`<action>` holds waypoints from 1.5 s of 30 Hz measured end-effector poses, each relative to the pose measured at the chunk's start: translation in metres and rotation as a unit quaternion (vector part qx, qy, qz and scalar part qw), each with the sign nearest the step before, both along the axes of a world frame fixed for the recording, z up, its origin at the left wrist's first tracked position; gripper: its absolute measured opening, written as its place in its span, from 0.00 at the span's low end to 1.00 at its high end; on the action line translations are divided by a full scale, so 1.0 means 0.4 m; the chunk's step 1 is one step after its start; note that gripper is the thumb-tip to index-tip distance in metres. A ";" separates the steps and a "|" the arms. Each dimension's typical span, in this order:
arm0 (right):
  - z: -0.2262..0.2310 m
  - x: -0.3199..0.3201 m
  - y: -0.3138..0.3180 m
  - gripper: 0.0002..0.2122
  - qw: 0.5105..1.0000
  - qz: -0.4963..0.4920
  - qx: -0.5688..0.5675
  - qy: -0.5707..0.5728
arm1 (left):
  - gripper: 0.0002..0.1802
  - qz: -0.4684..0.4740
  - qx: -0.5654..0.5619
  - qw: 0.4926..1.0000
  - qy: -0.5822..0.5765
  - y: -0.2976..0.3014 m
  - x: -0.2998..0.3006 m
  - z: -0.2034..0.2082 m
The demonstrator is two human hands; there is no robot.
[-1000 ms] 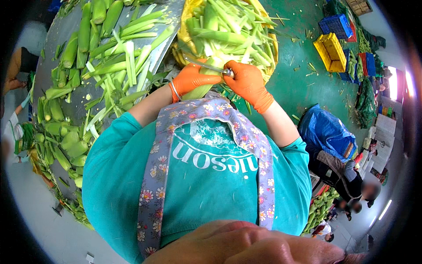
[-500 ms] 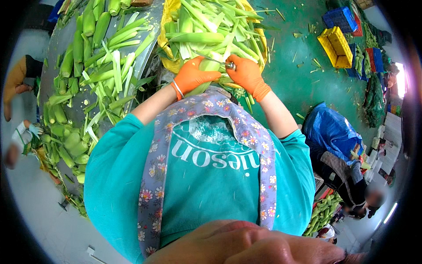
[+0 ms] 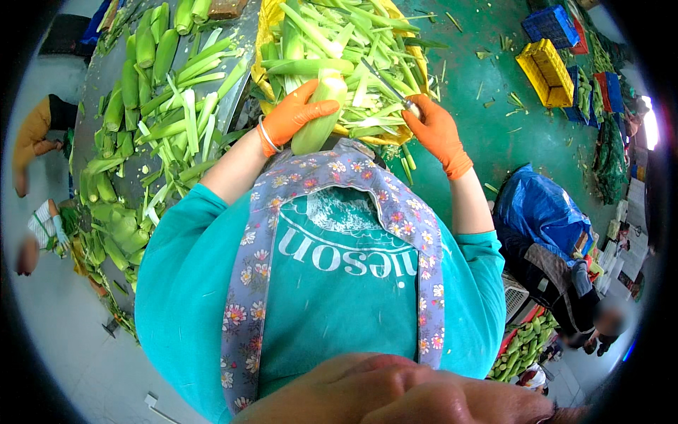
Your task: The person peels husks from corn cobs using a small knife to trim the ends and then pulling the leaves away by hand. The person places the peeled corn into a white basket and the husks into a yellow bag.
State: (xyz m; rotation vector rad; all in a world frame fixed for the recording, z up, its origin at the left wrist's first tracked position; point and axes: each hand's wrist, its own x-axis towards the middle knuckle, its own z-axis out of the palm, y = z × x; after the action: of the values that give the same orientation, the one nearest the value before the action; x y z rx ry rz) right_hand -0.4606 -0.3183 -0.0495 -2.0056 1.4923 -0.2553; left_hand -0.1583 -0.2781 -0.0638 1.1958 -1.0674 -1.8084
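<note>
My left hand (image 3: pixel 291 119), in an orange glove, is closed round a green corn ear (image 3: pixel 319 121) in its husk. The ear tilts, its pale cut end pointing away from me and its lower end near my apron. To the right, my orange-gloved right hand (image 3: pixel 438 134) grips a knife (image 3: pixel 383 80), whose thin blade points up and left, apart from the ear. Just beyond both hands is a yellow sack (image 3: pixel 268 51) heaped with cut husk leaves (image 3: pixel 385 63).
At left, a grey metal table (image 3: pixel 239 99) bears several husked ears (image 3: pixel 129 85) and loose leaves. Yellow (image 3: pixel 544 74) and blue (image 3: pixel 549 28) crates stand on the green floor at right, near a blue tarp (image 3: pixel 540 212). Other people are at both sides.
My right hand has moved right with the knife, away from the ear. My left hand has shifted slightly left, and the ear's pale cut end now shows.
</note>
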 end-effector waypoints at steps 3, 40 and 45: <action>0.033 0.031 0.014 0.15 0.993 0.048 -0.081 -0.067 | 0.38 -0.009 -0.061 0.998 -0.010 0.004 -0.006 0.039; 0.035 0.126 0.085 0.12 0.958 0.147 -0.223 -0.103 | 0.39 -0.094 0.026 0.993 -0.066 0.039 -0.041 0.067; 0.037 0.140 0.097 0.12 0.940 0.153 -0.247 -0.180 | 0.35 -0.111 -0.046 0.981 -0.153 0.038 -0.038 0.092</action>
State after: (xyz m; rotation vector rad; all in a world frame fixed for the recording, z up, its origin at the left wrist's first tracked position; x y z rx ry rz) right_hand -0.4045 -0.2797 -0.0348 -2.3758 0.9269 -0.8824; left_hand -0.1737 -0.2629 -0.0269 1.3726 -1.4958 -1.7518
